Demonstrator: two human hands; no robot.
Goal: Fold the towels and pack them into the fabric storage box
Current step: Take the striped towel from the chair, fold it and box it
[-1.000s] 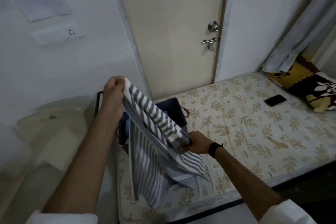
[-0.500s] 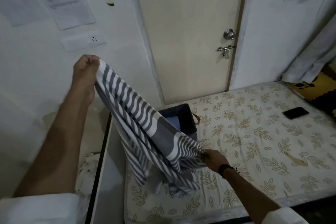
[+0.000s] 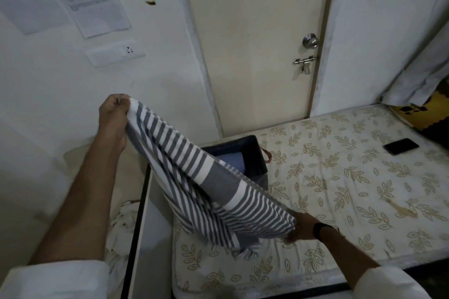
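My left fingers point(image 3: 121, 104) are clenching one end of the towel point(image 3: 206, 184), now raised higher than a second ago; my right hand point(image 3: 302, 227) is gripping the other end low over the bed point(image 3: 340, 177). The cloth is stretching out in a doubled, slanting span instead of hanging bunched. It is hanging in front of the box point(image 3: 257, 153), not yet folded small enough to pack.

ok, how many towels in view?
2. A striped towel is held stretched between the left hand and right hand; a blue towel lies in the storage box. More may be hidden behind the striped one.
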